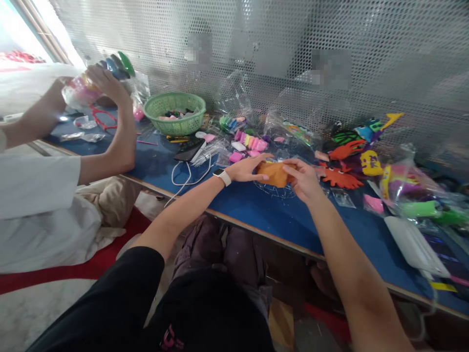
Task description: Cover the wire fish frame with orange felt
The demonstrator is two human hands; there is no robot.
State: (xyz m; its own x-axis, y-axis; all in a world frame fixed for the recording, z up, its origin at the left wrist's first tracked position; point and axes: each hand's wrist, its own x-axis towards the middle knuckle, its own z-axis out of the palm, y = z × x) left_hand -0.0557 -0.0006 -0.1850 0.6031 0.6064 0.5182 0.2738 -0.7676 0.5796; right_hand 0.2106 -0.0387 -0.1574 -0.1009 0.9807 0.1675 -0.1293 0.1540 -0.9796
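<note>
My left hand (246, 169) and my right hand (306, 180) hold a flattened, orange-brown lump of soft modelling clay (275, 174) between them. The left fingers stretch along its far edge with the thumb at its near side. On the opposite side, the right thumb and fingers pinch it. Just beneath the clay, a thin wire frame (274, 190) rests on the blue table, partly hidden. Beyond my hands lie pink and yellow clay pieces (252, 141) in clear wrapping. An orange crab-shaped figure (340, 177) lies right of my right hand.
A green basket (175, 115) of small items stands at the back left, near a dark phone (188, 149) and white cable (181, 183). Bagged clay (421, 209) and a white power bank (415, 244) sit at right. A co-worker's hands (104, 85) hold colourful packets at left. A perforated metal panel (271, 54) stands behind.
</note>
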